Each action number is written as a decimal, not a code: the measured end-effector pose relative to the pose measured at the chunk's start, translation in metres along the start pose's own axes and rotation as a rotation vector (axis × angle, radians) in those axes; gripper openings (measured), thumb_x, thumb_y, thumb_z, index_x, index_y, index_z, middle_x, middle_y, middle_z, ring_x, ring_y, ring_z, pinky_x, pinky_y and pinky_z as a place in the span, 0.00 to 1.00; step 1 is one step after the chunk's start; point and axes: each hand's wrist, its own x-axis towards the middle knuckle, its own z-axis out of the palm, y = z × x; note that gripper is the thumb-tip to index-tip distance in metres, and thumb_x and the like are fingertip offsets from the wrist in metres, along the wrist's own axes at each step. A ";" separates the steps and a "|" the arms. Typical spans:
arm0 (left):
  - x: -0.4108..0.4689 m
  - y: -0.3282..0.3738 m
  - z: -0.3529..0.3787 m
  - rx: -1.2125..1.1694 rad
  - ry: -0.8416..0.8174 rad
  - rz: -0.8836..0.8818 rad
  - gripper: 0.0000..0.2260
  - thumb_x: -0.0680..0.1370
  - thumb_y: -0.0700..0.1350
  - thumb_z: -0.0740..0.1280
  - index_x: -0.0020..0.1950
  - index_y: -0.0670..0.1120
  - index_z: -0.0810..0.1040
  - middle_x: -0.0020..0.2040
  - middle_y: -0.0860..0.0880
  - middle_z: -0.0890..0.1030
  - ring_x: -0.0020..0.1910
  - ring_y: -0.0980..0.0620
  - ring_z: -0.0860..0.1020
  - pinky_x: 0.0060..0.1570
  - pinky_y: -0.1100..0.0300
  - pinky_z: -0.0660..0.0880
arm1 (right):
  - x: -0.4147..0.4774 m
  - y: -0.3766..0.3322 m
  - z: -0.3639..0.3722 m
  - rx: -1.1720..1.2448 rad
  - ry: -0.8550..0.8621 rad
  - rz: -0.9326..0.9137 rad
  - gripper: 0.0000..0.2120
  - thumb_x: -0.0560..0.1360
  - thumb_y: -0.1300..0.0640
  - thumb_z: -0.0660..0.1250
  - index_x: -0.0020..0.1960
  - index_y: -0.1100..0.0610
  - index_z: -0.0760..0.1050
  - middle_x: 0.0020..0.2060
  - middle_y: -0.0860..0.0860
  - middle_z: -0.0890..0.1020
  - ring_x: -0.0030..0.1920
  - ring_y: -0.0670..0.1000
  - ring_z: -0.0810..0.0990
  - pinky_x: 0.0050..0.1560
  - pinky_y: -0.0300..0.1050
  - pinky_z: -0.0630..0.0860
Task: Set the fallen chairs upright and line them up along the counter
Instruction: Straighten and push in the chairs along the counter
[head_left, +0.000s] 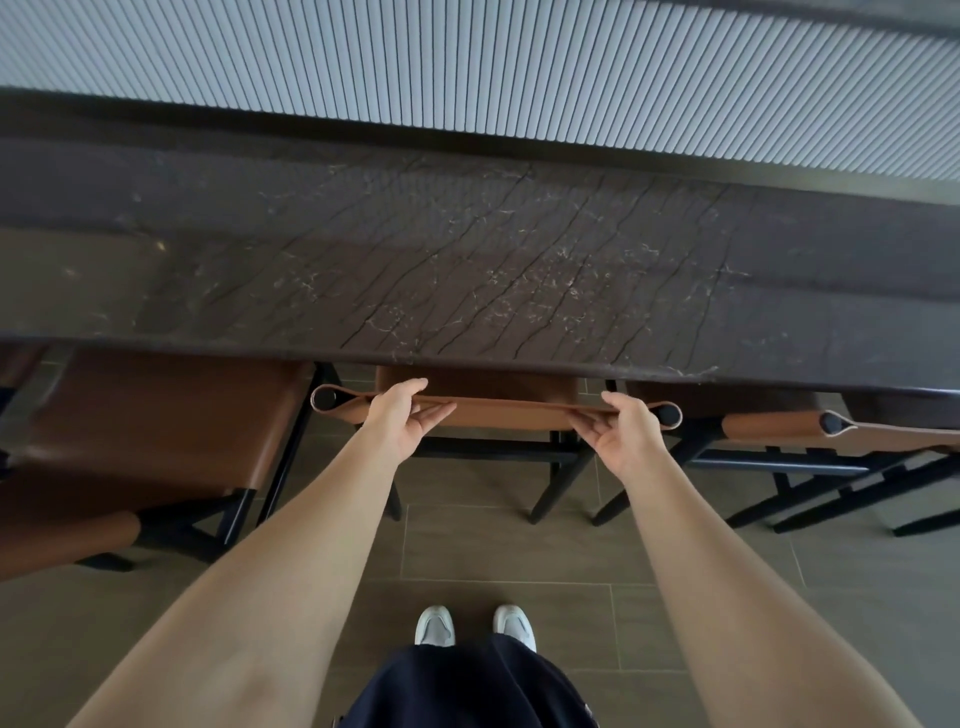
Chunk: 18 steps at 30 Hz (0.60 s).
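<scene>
head view: left hand pinches backrest near left end, thumb on far side, fingers near side, almost straight. right hand pinches right end likewise. chair upright, seat under counter, between left chair and right chair.

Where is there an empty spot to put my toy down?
The dark counter is bare from the ribbed wall to its near edge. The floor tiles before the shoes are free too. Below the edge, the middle chair sits close between neighbour chairs.
</scene>
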 end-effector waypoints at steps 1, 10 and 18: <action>-0.003 0.001 -0.001 -0.013 -0.010 -0.003 0.18 0.78 0.34 0.66 0.67 0.41 0.70 0.66 0.36 0.69 0.61 0.37 0.75 0.41 0.44 0.82 | -0.003 0.000 -0.003 -0.006 -0.003 0.009 0.16 0.80 0.66 0.60 0.67 0.64 0.67 0.60 0.65 0.77 0.57 0.63 0.80 0.56 0.58 0.78; -0.046 -0.004 -0.008 0.027 0.054 0.147 0.18 0.79 0.36 0.64 0.68 0.41 0.70 0.62 0.38 0.75 0.55 0.42 0.80 0.50 0.51 0.81 | -0.037 0.001 -0.026 -0.061 -0.055 -0.047 0.18 0.81 0.62 0.58 0.70 0.62 0.66 0.68 0.60 0.73 0.58 0.61 0.79 0.60 0.56 0.77; -0.117 -0.034 -0.030 0.171 -0.018 0.502 0.13 0.79 0.37 0.65 0.62 0.47 0.77 0.58 0.44 0.81 0.55 0.48 0.82 0.57 0.52 0.79 | -0.092 0.009 -0.051 -0.140 -0.281 -0.219 0.20 0.81 0.57 0.63 0.72 0.56 0.69 0.65 0.56 0.77 0.58 0.56 0.81 0.60 0.53 0.78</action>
